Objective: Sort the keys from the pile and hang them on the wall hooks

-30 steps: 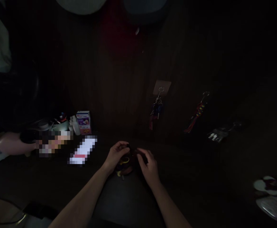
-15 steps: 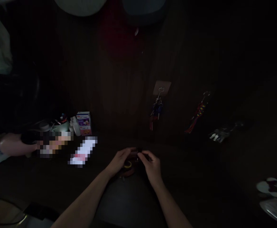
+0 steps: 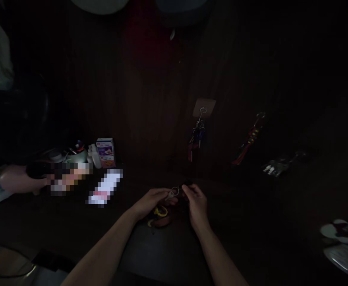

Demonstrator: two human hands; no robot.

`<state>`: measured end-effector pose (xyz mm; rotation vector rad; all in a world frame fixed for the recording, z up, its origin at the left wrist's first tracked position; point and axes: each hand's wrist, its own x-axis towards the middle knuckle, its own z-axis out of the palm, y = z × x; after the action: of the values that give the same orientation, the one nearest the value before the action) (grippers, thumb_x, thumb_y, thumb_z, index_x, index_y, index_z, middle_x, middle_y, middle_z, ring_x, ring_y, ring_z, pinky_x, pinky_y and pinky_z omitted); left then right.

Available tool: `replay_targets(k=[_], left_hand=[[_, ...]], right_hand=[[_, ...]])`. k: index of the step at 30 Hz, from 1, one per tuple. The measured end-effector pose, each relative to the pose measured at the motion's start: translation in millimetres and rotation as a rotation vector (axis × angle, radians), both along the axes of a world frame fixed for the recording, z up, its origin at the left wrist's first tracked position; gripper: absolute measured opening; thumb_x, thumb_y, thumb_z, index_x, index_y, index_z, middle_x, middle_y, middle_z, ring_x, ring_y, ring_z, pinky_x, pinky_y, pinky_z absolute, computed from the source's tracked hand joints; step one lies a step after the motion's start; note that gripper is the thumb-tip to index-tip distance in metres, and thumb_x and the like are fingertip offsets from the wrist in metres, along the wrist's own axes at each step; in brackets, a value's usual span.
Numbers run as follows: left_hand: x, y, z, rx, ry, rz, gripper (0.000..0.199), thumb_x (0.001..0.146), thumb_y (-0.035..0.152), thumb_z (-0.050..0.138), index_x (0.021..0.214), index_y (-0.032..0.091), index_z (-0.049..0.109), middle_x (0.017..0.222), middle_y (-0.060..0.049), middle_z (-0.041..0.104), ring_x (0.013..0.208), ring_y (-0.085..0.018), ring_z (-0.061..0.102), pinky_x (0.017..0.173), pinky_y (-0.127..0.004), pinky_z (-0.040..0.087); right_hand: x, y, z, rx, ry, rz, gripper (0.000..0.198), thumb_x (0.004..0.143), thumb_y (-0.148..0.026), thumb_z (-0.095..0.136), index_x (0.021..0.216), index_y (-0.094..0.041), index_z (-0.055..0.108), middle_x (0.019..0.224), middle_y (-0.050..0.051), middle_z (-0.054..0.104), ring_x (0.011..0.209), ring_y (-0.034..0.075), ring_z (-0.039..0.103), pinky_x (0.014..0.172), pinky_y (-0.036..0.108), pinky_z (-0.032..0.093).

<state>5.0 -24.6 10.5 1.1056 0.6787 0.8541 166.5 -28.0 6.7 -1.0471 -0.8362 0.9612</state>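
My left hand [image 3: 150,203] is closed, its fingertips pinching a small metal key ring [image 3: 174,192] that sticks out to the right. Thumb and forefinger of my right hand [image 3: 198,201] are pinched together just right of the ring, on something small and dark that I cannot make out. Below my left fingers hangs or lies a yellow loop [image 3: 162,211]. Next to it is a brown, strap-like piece [image 3: 162,222]; the dim light hides how these pieces join.
Keys with a charm [image 3: 197,137] hang on a wall hook. A beaded red tassel [image 3: 247,145] and another key bunch [image 3: 275,167] hang further right. At left are a bright blurred-out rectangle [image 3: 105,187], stacked small boxes [image 3: 105,153] and a pink rounded object [image 3: 19,178].
My hands have moved slightly apart, the right one shifting rightward. The metal ring now shows between them, and the yellow loop is more exposed.
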Motion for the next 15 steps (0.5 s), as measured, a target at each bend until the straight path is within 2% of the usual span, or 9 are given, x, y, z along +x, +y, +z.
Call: replay_targets(k=[8,15], left_hand=[[-2.6,0.4,0.6,0.02,0.0,-0.037,0.04,0.078,0.039,0.061,0.11,0.015,0.063,0.103,-0.011,0.07,0.097,-0.022,0.063,0.091,-0.035,0.042],[-2.1,0.6,3.8,0.094,0.062,0.005,0.039,0.069,0.027,0.071,0.107,0.017,0.064,0.101,-0.007,0.069,0.092,-0.019,0.063,0.086,-0.03,0.044]], right_hand=[[0.9,-0.5,-3.2,0.003,0.044,0.049,0.027,0.059,-0.039,0.076,0.066,-0.02,0.058,0.054,-0.006,0.058,0.052,0.01,0.052,0.049,0.02,0.036],[-1.1,-4.1,0.6,0.012,0.152,0.214,0.025,0.063,-0.036,0.075,0.071,-0.021,0.057,0.074,0.0,0.07,0.059,0.013,0.059,0.053,0.023,0.042]])
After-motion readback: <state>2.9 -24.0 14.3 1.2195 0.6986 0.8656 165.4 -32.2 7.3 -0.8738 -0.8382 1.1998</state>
